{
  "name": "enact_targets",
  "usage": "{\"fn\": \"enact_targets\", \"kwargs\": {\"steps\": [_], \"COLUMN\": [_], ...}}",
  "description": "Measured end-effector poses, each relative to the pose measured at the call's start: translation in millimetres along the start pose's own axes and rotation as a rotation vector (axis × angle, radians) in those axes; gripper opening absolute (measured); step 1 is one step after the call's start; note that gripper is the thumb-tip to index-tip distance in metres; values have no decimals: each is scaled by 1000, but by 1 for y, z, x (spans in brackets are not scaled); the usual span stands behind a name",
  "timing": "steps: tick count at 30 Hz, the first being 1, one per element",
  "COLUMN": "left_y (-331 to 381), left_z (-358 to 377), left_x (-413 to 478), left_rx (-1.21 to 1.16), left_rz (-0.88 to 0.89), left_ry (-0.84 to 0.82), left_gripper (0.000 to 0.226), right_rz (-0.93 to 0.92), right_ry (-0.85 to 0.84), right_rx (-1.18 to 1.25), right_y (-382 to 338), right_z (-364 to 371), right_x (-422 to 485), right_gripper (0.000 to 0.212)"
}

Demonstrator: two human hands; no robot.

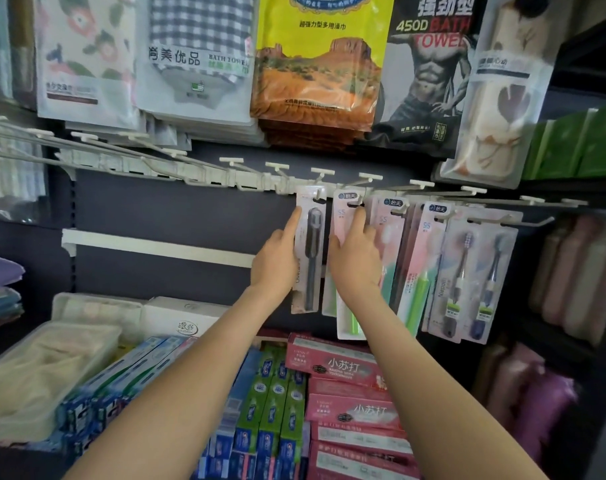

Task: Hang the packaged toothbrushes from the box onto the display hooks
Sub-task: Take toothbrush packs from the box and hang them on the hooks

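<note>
Grey-handled and sealed in a clear card, a dark toothbrush pack (pixel 310 258) hangs just below the white hook rail (pixel 253 176). Its punched slot is at the peg (pixel 319 195) that juts from the rail, though whether it is fully seated cannot be told. A person's left hand (pixel 277 261) holds the pack by its left edge, forefinger laid straight up the card as if to steer the slot square onto the peg. The thumb and remaining fingers are hidden behind the card, so the grip reads as a pinch on that edge. Immediately right, under the same rail, the right hand (pixel 355 254) presses straightened fingers flat against a pink pack (pixel 344 211), apparently keeping that neighbour from swinging into the way. Farther right along the rail hang more pink-and-green packs (pixel 412 265) and a twin-brush pack (pixel 474 271), crowded front to back. To the left the rail's bare pegs (pixel 121 147) stand unfilled, which suggests much stock is yet to go up. Above the rail, bagged bath towels (pixel 318 64) fill the wall. Below it, toothpaste cartons (pixel 277 393) lie stacked on the shelf beside a white carton (pixel 183 317) and a clear tub (pixel 48 368); which container supplies the brushes cannot be made out.
</note>
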State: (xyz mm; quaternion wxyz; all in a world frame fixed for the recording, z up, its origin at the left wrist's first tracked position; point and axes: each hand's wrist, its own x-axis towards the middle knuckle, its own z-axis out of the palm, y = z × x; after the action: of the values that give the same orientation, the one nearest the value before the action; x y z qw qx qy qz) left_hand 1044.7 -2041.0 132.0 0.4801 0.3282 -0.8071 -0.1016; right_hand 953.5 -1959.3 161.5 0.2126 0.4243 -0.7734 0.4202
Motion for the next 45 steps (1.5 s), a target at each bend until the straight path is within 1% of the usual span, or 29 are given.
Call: {"fn": "enact_targets", "kwargs": {"steps": [4,8,11,14,16,18,22,25,27,29,31,33,35,38,41,43,45], "left_y": [-10,-17,-20,-31,-47,-73,-132,-187,-230,-271,-302,-329,-357,-403,-447,-471,-490], "left_z": [1,-10,-25,-42,-55,-67,-105,-132,-142,-145,-144,-137,-125,-103,-85,-81,-81], "left_x": [-6,-28,-65,-134,-194,-264,-395,-474,-528,-579,-622,-660,-693,-733,-760,-777,-797], "left_rx": [88,137,92,12,-19,-42,-36,57,52,96,138,151,176,232,374,481,528], "left_rz": [75,59,82,126,125,80,-41,-123,-252,-386,-490,-568,-612,-621,-610,-660,-653], "left_ry": [-31,-56,-62,-96,-162,-233,-373,-522,-650,-707,-770,-832,-894,-972,-1030,-1125,-1165], "left_gripper": [74,72,74,77,78,73,54,43,45,44,50,55,56,59,64,73,81], "right_rz": [16,-21,-86,-148,-165,-159,-113,-60,-43,33,126,159,209,284,263,230,151], "right_ry": [0,4,27,9,-69,-190,-524,-740,-854,-1024,-1224,-1360,-1441,-1517,-1536,-1526,-1508], "right_rx": [20,54,75,148,200,232,214,208,191,121,18,-68,-124,-145,-145,-150,-163], "right_y": [5,15,17,13,7,3,-2,-1,6,17,33,52,69,89,98,96,92], "right_z": [15,26,27,26,27,34,62,95,119,142,165,185,205,235,266,288,313], "right_x": [-6,-27,-63,-129,-185,-246,-370,-463,-523,-578,-629,-676,-719,-771,-806,-821,-833], "right_gripper": [73,76,78,75,71,65,59,58,57,59,60,59,57,58,62,65,65]}}
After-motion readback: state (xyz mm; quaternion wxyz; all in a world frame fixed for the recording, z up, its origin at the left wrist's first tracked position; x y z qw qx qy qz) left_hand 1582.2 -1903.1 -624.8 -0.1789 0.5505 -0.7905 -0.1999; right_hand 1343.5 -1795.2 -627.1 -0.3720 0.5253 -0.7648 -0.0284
